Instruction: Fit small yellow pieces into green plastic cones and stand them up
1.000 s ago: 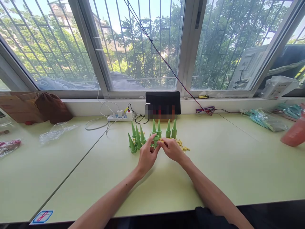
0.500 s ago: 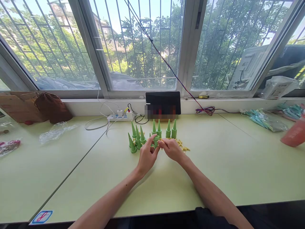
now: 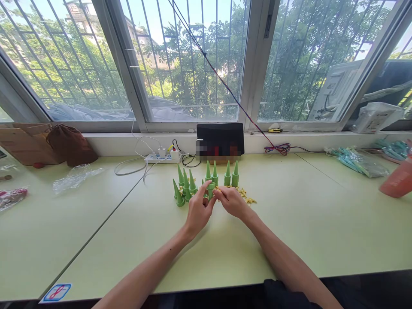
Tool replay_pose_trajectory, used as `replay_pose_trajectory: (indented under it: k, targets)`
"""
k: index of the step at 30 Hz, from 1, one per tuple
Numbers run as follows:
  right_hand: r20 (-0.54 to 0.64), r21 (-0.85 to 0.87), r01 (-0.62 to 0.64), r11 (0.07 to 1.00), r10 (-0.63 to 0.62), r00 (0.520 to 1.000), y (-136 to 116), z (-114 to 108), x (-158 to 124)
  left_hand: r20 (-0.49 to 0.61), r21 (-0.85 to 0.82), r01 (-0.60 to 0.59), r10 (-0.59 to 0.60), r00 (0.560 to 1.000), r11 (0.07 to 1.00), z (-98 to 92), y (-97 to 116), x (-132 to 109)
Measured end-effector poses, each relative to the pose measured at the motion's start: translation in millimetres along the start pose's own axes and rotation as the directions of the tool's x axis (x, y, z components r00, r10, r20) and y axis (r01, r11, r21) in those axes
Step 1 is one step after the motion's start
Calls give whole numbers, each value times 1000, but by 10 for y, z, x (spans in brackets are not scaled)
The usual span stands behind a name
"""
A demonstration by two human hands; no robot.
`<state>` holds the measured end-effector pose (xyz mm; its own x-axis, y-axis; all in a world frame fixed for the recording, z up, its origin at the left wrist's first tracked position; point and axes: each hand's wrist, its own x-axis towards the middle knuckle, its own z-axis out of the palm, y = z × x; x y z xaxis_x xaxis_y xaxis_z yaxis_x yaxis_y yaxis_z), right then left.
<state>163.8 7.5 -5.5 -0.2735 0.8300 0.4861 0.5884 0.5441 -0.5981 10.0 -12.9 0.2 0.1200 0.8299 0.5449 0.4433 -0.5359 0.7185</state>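
Observation:
Between thumb and fingers, my left hand (image 3: 198, 211) holds a green cylindrical piece (image 3: 211, 189) with its wider end up. My right hand (image 3: 234, 201) is closed in a pinch at the right side of that piece, on a small yellow piece (image 3: 216, 188) that is mostly hidden by the fingertips. Several green cones (image 3: 179, 198) stand point up to the left of my left hand. More green cones (image 3: 235, 174) stand upright behind both hands. Small yellow pieces (image 3: 247, 198) lie scattered beside and behind my right hand.
A dark tablet (image 3: 220, 139) leans at the back of the pale green table (image 3: 231, 253). Left of it lies a power strip (image 3: 163, 159) with cables. Plastic wrap (image 3: 75, 178) and a brown bag (image 3: 72, 143) are at left; a red bottle (image 3: 397, 180) is at right.

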Motion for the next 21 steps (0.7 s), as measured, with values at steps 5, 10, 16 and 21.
replay_pose_trajectory:
  k: [5,10,16,21]
  targets:
    - [6,16,8,1000,-8,1000,-19,-15,5,2,10,-16,16,1000,1000,-6,6,-1]
    - [20,30,0,1000,-1,1000,-26,-30,13,5,8,-20,20,1000,1000,-5,4,2]
    - [0,46,-16,999,16,1000,-42,-36,1,-2,-11,-6,6,1000,1000,-8,13,5]
    - [15,60,1,998,-2,1000,-16,-20,-1,2,12,3,-3,1000,1000,-5,18,0]
